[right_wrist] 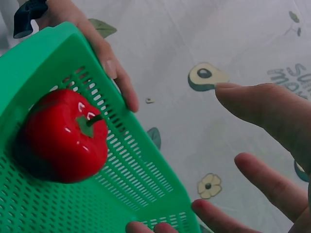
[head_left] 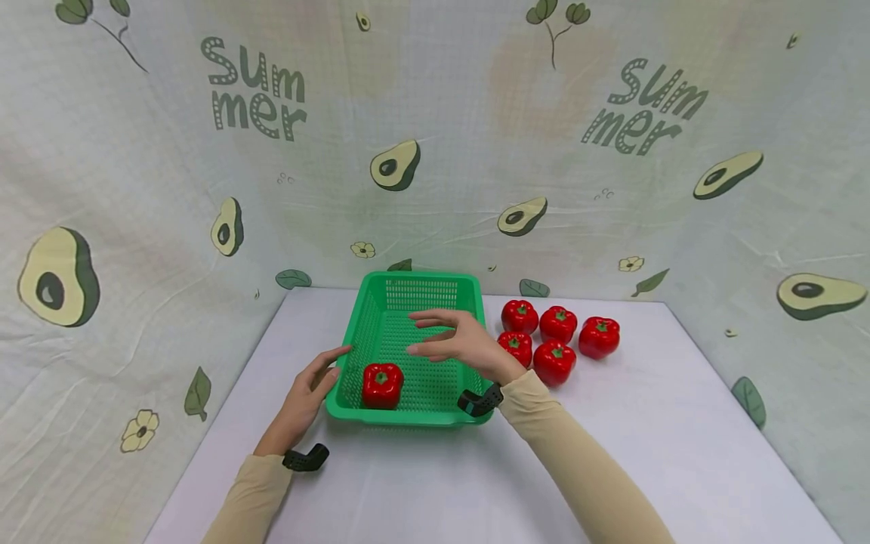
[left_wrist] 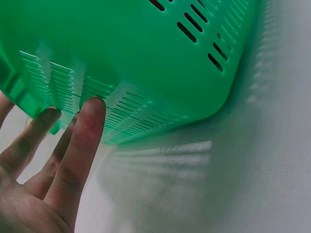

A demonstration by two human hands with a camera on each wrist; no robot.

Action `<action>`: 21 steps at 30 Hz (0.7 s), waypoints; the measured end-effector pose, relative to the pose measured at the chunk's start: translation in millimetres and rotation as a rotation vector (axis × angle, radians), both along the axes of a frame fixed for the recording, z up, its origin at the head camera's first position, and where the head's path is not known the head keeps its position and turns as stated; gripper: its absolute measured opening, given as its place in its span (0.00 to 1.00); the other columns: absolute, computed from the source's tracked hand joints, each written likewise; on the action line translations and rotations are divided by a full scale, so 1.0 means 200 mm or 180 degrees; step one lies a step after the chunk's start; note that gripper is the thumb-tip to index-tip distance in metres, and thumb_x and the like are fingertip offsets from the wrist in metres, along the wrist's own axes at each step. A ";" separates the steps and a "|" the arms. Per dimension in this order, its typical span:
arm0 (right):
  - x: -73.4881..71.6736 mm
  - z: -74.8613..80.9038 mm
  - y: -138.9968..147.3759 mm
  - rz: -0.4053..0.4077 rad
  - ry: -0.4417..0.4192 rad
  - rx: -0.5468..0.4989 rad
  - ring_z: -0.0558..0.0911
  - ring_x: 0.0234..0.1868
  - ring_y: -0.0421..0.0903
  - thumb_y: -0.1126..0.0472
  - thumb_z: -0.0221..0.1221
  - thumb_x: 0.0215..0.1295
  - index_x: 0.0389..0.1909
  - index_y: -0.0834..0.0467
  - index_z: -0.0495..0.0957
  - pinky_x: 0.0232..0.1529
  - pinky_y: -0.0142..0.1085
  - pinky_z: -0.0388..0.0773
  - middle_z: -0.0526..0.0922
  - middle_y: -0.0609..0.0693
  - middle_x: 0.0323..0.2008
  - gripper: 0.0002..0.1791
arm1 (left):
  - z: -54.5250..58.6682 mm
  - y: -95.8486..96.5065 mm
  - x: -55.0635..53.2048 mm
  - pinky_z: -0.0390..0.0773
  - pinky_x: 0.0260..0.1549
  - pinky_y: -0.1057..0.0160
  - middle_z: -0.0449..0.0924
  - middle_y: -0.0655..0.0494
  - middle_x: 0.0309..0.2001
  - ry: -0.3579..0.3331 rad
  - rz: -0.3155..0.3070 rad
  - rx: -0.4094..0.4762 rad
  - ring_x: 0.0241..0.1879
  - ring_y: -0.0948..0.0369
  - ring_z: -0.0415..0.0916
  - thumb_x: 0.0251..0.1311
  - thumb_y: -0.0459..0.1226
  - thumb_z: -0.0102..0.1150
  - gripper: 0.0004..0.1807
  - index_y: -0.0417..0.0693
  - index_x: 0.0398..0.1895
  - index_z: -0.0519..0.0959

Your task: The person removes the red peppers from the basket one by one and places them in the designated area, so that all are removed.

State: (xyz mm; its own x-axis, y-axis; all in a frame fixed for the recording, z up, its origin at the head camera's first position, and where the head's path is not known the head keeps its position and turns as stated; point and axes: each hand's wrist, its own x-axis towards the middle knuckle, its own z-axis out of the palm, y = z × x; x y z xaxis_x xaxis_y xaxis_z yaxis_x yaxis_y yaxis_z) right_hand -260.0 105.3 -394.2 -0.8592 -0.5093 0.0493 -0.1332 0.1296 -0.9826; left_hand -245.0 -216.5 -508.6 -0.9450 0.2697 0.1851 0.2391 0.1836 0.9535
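A green plastic basket with slotted walls stands on the table, and one red bell pepper sits inside at its front left corner. My left hand is at the basket's left side, its fingers straight against the slotted wall in the left wrist view. Over the basket's right half hovers my right hand, fingers spread, with nothing in it. In the right wrist view the pepper in the basket shows its green stem, apart from the right fingers.
Several more red bell peppers lie in a group on the white table, right of the basket. A printed cloth with avocados hangs behind the table and along both sides.
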 end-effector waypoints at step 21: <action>-0.16 -0.14 -0.15 0.0548 -0.0242 0.0342 0.79 0.56 0.52 0.58 0.70 0.60 0.63 0.49 0.77 0.51 0.60 0.77 0.76 0.56 0.61 0.29 | 0.01 0.01 0.01 0.52 0.67 0.34 0.58 0.55 0.75 0.0057 -0.0050 -0.0011 0.75 0.49 0.49 0.78 0.41 0.45 0.24 0.53 0.74 0.64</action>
